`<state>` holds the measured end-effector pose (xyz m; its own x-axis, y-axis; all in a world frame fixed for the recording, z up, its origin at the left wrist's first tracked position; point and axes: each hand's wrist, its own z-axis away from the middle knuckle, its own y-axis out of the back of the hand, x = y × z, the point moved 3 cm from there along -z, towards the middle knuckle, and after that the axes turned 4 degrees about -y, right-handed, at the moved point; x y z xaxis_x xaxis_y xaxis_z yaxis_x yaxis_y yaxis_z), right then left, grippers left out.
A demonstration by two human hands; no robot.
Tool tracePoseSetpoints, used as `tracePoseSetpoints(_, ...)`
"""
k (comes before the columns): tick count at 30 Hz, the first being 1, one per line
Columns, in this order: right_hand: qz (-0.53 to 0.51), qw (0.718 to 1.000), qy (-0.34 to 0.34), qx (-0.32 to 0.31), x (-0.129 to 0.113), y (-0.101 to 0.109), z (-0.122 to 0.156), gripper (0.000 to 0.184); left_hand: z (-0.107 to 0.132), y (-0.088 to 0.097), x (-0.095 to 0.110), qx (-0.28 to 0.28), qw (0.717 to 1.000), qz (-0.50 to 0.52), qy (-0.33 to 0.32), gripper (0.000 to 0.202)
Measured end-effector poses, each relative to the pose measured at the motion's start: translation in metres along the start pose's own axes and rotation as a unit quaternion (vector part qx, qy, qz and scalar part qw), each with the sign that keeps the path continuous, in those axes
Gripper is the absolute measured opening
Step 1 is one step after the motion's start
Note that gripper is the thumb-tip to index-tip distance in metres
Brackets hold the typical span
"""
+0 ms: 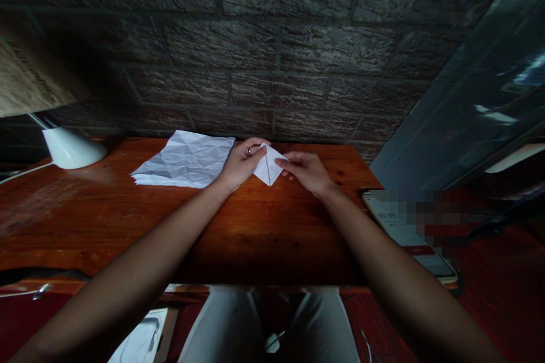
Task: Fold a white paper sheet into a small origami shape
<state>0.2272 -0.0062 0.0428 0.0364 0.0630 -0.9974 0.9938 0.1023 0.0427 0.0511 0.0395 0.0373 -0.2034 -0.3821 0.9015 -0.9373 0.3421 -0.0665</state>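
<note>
Between my two hands is a small folded white paper (268,169), diamond-shaped, with a crease or slit running down its middle and one point toward me. My left hand (244,163) pinches its upper left edge, thumb on top, a ring on one finger. At the right corner, my right hand (307,170) grips the paper between thumb and fingers. Just left of my left hand lies a stack of creased white paper sheets (187,159) on the wooden table (255,232).
A lamp with a white base (73,147) stands at the left, its cable running off the edge. By the table's right edge lies a phone (409,232) showing a timer. A stone-block wall (255,57) closes off the back. Below the table, a white box (145,334) sits at the left.
</note>
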Motion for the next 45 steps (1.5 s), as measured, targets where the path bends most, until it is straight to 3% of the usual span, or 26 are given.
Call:
tracePoseSetpoints(18, -0.012, 1.000, -0.002, -0.001, -0.0012, 0.0007, 0.0008, 0.034, -0.0006, -0.0016, 0.0024, 0.064, 0.998, 0.017, 0.018, 0.027)
tracePoseSetpoints(27, -0.015, 1.000, -0.013, 0.006, -0.0006, 0.0000, 0.0012, 0.035, 0.0012, -0.0011, 0.0024, 0.031, 0.999, -0.011, -0.010, 0.046)
tracePoseSetpoints(37, 0.010, 1.000, -0.015, -0.016, 0.0008, -0.0026, 0.0006, 0.041, 0.0000, -0.0012, 0.0034, 0.042, 0.999, 0.004, 0.006, 0.039)
tracePoseSetpoints(45, -0.001, 0.999, 0.020, 0.026, -0.0005, 0.0021, -0.0002, 0.040, 0.0033, -0.0047, 0.0038, 0.009, 1.000, -0.007, 0.024, 0.042)
